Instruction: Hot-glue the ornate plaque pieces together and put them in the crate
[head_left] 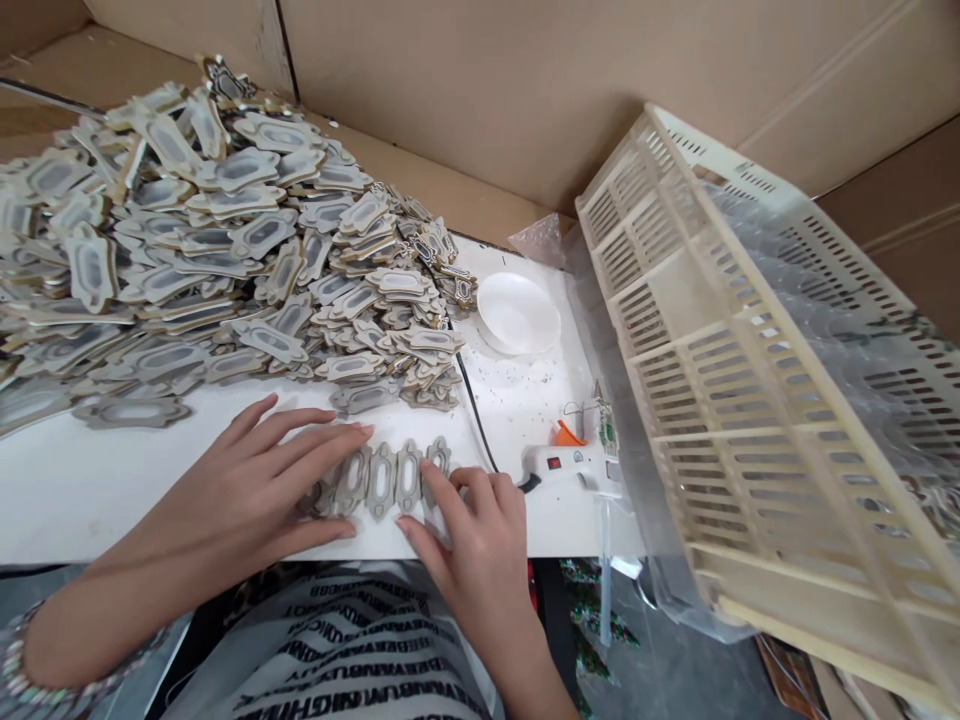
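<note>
A short row of small grey frame-shaped plates [382,481], each with a pale oblong centre, lies on the white table in front of me. My left hand [292,480] spans the row's left end, fingers stretched and thumb apart, partly hiding plates beneath it. At the right end, my right hand [469,525] has its thumb and index finger around the last plate [439,456], with its other fingers curled. Beyond the hands rises a large heap of similar plates [240,235], many stacked flat against each other.
A white bowl [519,313] stands behind the right hand. A white glue gun [574,468] lies near an orange piece [568,434] and a black cable [474,405]. On the right leans a cream plastic crate [675,340] with clear plastic inside. Cardboard walls [465,100] enclose the back.
</note>
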